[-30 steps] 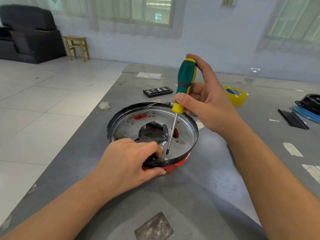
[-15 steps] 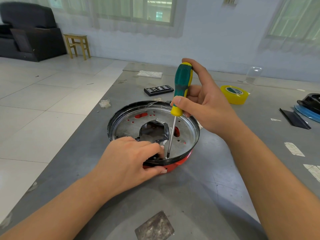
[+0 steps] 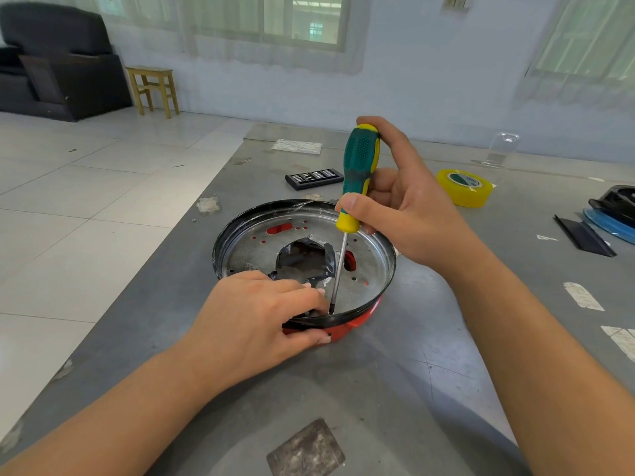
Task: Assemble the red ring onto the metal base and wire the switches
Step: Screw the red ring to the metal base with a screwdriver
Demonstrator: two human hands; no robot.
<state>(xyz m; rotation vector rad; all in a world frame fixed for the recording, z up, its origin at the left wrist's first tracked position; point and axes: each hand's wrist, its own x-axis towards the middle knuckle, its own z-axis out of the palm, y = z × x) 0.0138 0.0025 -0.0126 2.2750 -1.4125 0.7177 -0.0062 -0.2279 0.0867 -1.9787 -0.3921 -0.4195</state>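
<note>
the right hand [image 3: 409, 214] is gripping a screwdriver [image 3: 357, 180] by its green and yellow handle, fingers and thumb curled round it, and is holding it nearly upright. the thin shaft is running down from below this hand's thumb, and its tip is sitting on the near inner edge of the metal base [image 3: 264, 247], just beside the fingertips of the left hand [image 3: 254, 324].

the left hand is clamping the near rim of the base: its fingers are curling over the black edge into the dish, and its thumb is pressing against the red ring [image 3: 357, 321] on the outside. the ring is lying under the base, showing only as a red band below the rim, to the right of the left thumb. red is also showing through the holes in the metal floor of the base. a dark ragged opening is lying at the middle of the base, just beyond the left fingers.

the base is resting on a grey table [image 3: 395, 389]. beyond the right hand, a roll of yellow tape [image 3: 464, 190] is lying on the table, well apart from the base. a black case of bits [image 3: 314, 177] is lying beyond the base, to the left of the screwdriver handle.
</note>
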